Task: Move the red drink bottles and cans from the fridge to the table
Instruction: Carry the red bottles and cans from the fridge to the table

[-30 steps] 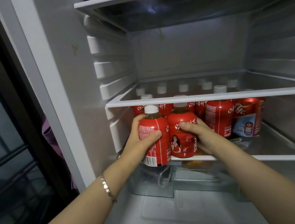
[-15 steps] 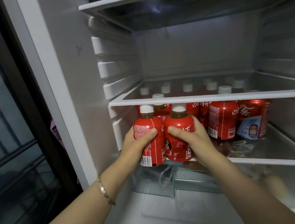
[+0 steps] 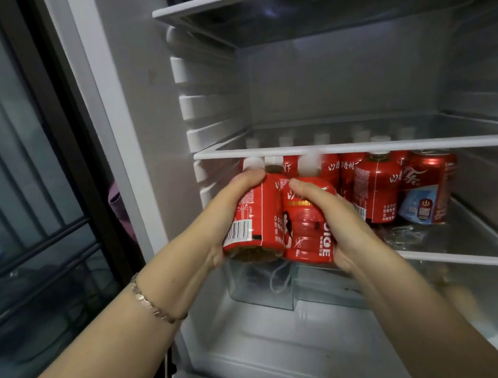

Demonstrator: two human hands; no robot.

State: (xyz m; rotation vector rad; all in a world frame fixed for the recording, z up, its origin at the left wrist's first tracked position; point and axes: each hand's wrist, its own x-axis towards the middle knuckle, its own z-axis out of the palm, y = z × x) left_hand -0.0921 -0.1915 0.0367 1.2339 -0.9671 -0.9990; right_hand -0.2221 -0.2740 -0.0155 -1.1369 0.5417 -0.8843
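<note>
The person's left grip (image 3: 226, 217) is wrapping round a small red plastic drink bottle with a white cap (image 3: 257, 215). The right grip (image 3: 344, 223) is wrapping round a second red plastic bottle just like it (image 3: 307, 229). The two bottles are touching, side by side.

Half a second ago both were standing up straight on the front edge of the lower glass fridge shelf with the white rim (image 3: 456, 262). Now they are lifting off it and tipping. Their bottoms are pointing out toward the person, and the brown bottom of the left one is showing. Their white caps are sitting just under the white rim of the upper glass shelf (image 3: 387, 145). I cannot tell if they are touching it.

So the taking-out step is looking well under way. These two bottles are free of the shelf but not yet out of the white fridge (image 3: 337, 77). The worktop is not showing anywhere. The next pull is probably needing to go low and outward, so the caps are not bumping the rim above.

More red bottles (image 3: 376, 190) and a red drink can with a pale blue patch (image 3: 429, 189) are waiting on the lower shelf, so lots of the job is looking left to do.
</note>
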